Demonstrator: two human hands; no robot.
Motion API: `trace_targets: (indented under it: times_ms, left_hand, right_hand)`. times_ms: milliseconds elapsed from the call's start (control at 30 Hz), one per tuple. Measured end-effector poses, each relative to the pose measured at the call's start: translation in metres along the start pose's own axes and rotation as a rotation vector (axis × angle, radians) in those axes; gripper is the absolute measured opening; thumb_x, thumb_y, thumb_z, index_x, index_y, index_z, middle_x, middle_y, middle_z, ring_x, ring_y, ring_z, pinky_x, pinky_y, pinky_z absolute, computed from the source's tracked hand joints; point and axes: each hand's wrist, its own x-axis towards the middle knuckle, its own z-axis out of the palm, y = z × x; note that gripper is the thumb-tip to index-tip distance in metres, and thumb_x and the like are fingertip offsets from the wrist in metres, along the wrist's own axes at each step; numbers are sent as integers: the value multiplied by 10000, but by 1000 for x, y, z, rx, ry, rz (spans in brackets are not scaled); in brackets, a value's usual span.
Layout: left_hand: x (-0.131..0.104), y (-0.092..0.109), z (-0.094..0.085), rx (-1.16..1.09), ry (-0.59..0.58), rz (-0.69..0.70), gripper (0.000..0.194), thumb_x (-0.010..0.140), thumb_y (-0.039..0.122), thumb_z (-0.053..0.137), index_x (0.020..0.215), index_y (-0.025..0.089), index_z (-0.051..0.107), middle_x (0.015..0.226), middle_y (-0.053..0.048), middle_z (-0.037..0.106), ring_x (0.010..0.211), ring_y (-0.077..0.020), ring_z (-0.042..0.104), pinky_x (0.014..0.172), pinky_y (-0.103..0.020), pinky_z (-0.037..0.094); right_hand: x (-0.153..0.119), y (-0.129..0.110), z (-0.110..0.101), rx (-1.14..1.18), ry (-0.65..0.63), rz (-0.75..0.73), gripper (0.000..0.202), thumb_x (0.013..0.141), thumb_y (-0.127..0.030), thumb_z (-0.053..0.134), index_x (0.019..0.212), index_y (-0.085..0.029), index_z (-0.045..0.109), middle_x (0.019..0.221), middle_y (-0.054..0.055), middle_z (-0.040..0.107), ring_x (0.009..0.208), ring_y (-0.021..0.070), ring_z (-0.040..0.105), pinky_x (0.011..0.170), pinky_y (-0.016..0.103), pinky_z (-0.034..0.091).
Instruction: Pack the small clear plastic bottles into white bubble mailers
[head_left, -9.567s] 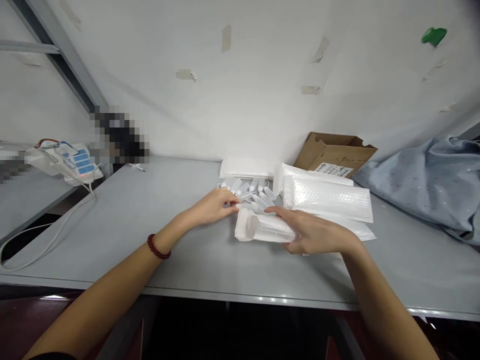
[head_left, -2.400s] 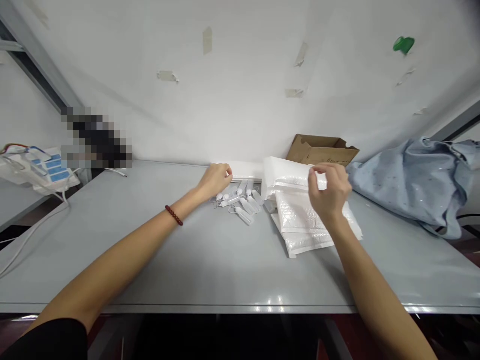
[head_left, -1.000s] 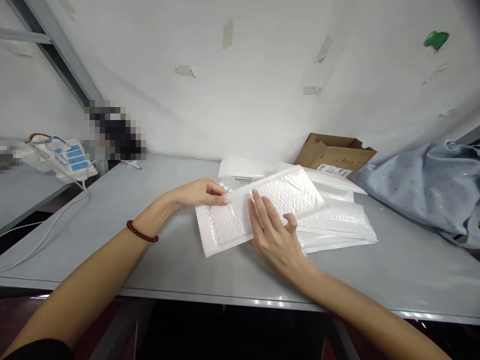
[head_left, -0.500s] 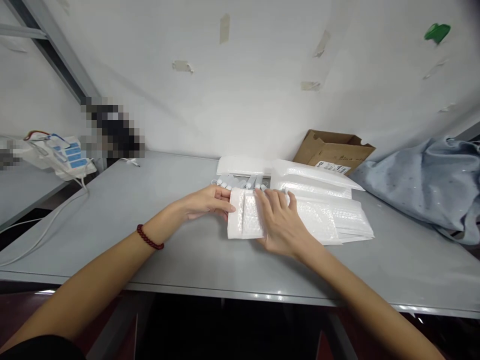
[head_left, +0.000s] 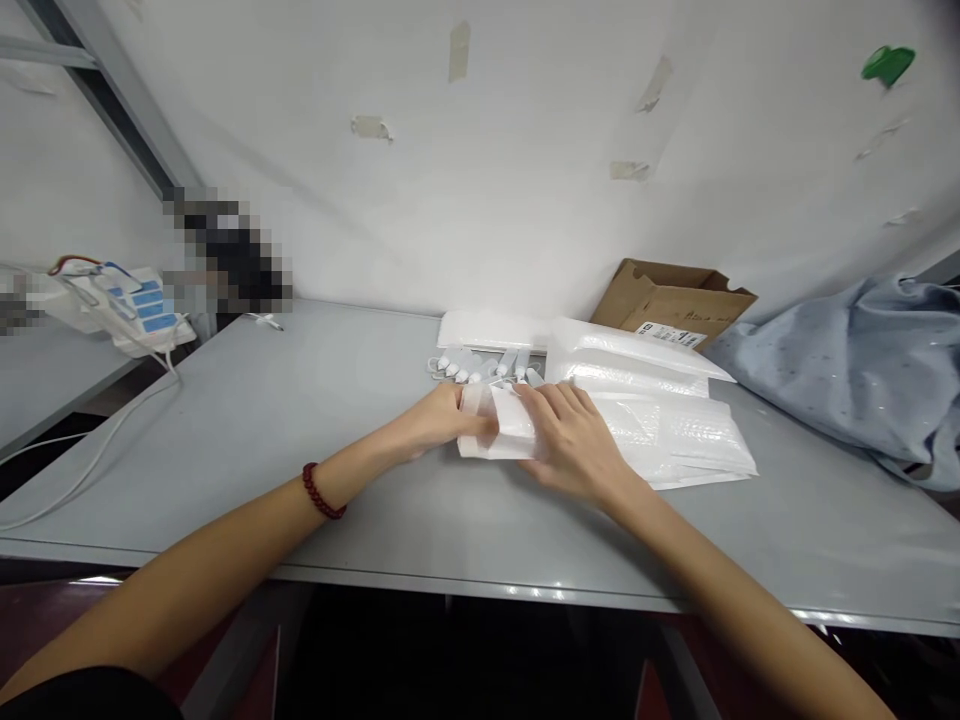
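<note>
The left hand (head_left: 439, 425) pinches the open end of a white padded envelope (head_left: 501, 435), fingers curled over its flap. The right hand (head_left: 574, 445) lies flat on the same envelope, fingers extended, pressing it to the desk (head_left: 300, 440). The envelope lies near the middle of the desk, toward its rear edge, and its right end rests on a stack of further envelopes (head_left: 675, 440).

Just behind the hands, a cluster of small white plastic parts (head_left: 484, 368) lies loose on the desk; their exact type cannot be told.

Risks, as judged from this position:
- The flap is held at one end only. If the left-hand grip slackens, the mouth is likely to fall shut.
- The smooth envelope sits partly on the stack. Sideways pressure from the right palm could push the stack toward the blue cloth (head_left: 847, 370) at the right edge.
- The loose parts lie close to the knuckles. A forward sweep could scatter them toward the cardboard box (head_left: 671, 300) at the rear edge.
</note>
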Motion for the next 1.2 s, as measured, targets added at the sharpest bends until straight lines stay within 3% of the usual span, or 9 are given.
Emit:
trace_targets:
  times_ms: [100,167,233,300,533,700,833,1067,1200]
  left_hand:
    - [3,4,-21,149,123,51,253,745,381,682,790,132,675,736,-57,689,621,-155,619,605,-281,506]
    - [7,4,-37,333,296,142,271,793,404,622,792,138,674,713,-54,680,588,-149,597,598,-285,493]
    - [12,1,-50,572,493,249,240,813,362,577,814,148,685,779,-64,696,675,-172,610,673,-305,491]
    - [18,-4,-58,767,595,284,219,799,318,565,860,156,700,896,-80,710,804,-206,620,770,-331,478]
    - [32,-13,-67,783,581,164,191,754,290,575,776,172,723,753,-50,718,717,-203,630,686,-294,468]
    - [16,6,-78,623,653,156,205,767,313,567,798,159,698,703,-46,691,652,-175,610,590,-261,454]
    - [-9,32,-81,462,482,169,190,776,341,604,810,175,690,593,2,601,514,-117,507,497,-232,411]
    - [-26,44,-67,498,-69,59,168,780,315,625,768,180,724,632,-8,638,509,-96,504,476,-207,396]
    - [-22,35,-48,546,-133,70,179,777,275,597,795,162,734,648,-1,627,517,-94,525,491,-195,403]
  right_hand:
    - [0,8,-2,-68,-2,27,488,754,-267,596,1209,-116,504,961,128,651,868,285,577,763,378,424]
    - [0,13,-3,-87,-26,42,452,756,-264,604,1179,-128,525,926,113,657,840,275,586,730,363,421]
    - [-1,15,-3,-84,-67,38,452,738,-259,625,1164,-138,532,929,109,657,841,272,587,721,356,417]
    - [-1,15,-4,-72,-102,25,481,715,-261,650,1164,-139,529,951,114,654,859,275,586,733,359,417]
    - [-2,11,-5,12,-142,2,567,721,-292,656,1237,-139,479,1037,125,637,959,292,574,841,404,420]
    - [-2,10,-4,62,-141,34,660,721,-302,660,1307,-102,432,1106,157,623,1024,317,560,890,438,426]
    - [-1,9,-1,108,-147,64,659,718,-284,659,1308,-96,433,1123,169,628,1039,324,560,906,453,430]
    - [-1,11,5,162,-114,98,667,716,-277,636,1320,-122,399,1149,177,626,1049,335,568,910,480,427]
    - [-2,9,5,189,-116,75,673,725,-270,627,1332,-122,379,1190,187,612,1081,340,560,925,495,415]
